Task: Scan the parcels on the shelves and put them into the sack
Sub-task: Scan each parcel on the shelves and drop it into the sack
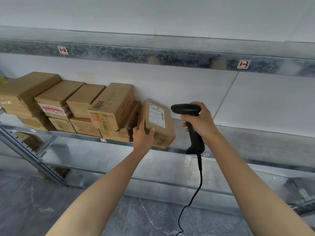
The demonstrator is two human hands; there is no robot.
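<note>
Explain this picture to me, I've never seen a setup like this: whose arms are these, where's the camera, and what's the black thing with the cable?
No machine here: these are a person's two bare arms, filmed by one wide-angle camera worn on their head, looking forward and down. Ahead is a metal shelf carrying stacked cardboard boxes. The left hand grips the lower corner of the parcel at the right end of the row; its white shipping label faces the camera. The right hand holds a black barcode scanner by the handle, head aimed toward that label, and its cable hangs down.
</note>
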